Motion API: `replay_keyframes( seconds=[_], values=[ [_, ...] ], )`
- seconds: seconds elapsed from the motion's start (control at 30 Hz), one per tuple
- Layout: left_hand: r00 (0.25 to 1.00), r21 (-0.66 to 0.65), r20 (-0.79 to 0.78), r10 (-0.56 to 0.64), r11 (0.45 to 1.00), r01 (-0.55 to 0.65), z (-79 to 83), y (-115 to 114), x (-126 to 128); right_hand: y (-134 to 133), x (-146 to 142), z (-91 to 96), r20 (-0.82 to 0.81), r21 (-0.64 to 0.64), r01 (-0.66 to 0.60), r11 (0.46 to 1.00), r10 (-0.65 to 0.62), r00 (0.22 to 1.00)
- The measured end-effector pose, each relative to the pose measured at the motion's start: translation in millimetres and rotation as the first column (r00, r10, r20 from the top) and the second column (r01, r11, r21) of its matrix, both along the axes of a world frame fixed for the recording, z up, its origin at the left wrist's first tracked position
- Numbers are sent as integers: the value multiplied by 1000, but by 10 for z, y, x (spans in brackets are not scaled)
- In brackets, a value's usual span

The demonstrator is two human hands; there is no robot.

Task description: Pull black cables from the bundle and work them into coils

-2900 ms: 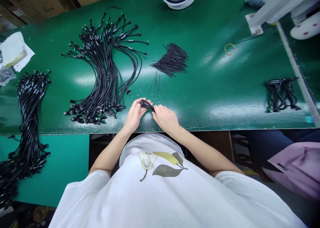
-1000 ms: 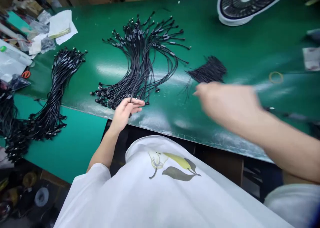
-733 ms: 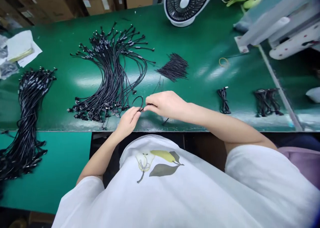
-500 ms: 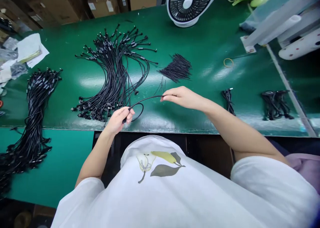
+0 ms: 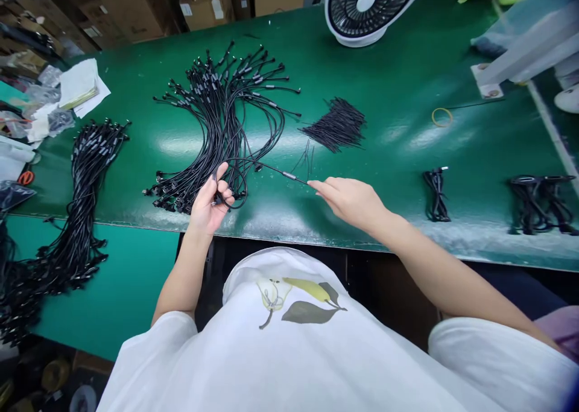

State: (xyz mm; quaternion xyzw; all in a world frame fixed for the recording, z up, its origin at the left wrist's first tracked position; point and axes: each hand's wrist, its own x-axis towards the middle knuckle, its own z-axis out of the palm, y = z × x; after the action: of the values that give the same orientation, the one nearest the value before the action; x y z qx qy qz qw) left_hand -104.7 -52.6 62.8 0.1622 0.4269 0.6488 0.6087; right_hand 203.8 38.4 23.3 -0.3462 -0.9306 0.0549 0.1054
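Note:
My left hand (image 5: 211, 199) is closed on a black cable, part of which loops beside its fingers. From there the cable (image 5: 271, 168) stretches to my right hand (image 5: 350, 199), whose fingertips pinch it near one end, just past a grey sleeve (image 5: 289, 175). Behind my left hand lies a fanned pile of similar black cables (image 5: 212, 122), with connectors at both ends. A heap of thin black ties (image 5: 339, 124) rests beyond my right hand, and a few loose ones (image 5: 308, 157) lie nearer.
Bundled cables (image 5: 93, 171) lie at the left, hanging over a lower green surface (image 5: 131, 279). Coiled cables (image 5: 436, 195) sit at the right, near a second coiled group (image 5: 540, 201). A white fan (image 5: 366, 2) stands at the back. Orange-handled scissors (image 5: 26, 177) and papers (image 5: 81, 86) are far left.
My right hand has moved down and slid along the cable, so the grey sleeve now shows. My left hand's fingers have loosened, with the cable looped wider around them. The whole view shifted.

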Motion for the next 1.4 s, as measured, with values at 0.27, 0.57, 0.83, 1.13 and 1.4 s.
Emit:
replay_keyframes(
  seconds=[0.27, 0.57, 0.83, 1.13, 1.4],
  values=[
    [999, -30, -26, 24, 999, -25, -116, 41, 23, -115, -40, 221, -65, 67, -96, 993, 100, 993],
    [772, 22, -570, -281, 934, 356, -322, -45, 387, -168, -526, 521, -349, -520, -465, 716, 320, 881],
    [910, 62, -288, -298, 943, 328, -184, -125, 532, -194, -1004, 71, -722, -672, -406, 619, -426, 545],
    [951, -80, -166, -261, 965, 251, -417, -282, 801, -371, -1043, 126, -344, -683, -731, 13, -888, 306],
    [862, -195, -322, -392, 918, 345, -581, -452, 853, -817, -1170, 121, -479, -839, -454, 300, -802, 357]
  ],
)
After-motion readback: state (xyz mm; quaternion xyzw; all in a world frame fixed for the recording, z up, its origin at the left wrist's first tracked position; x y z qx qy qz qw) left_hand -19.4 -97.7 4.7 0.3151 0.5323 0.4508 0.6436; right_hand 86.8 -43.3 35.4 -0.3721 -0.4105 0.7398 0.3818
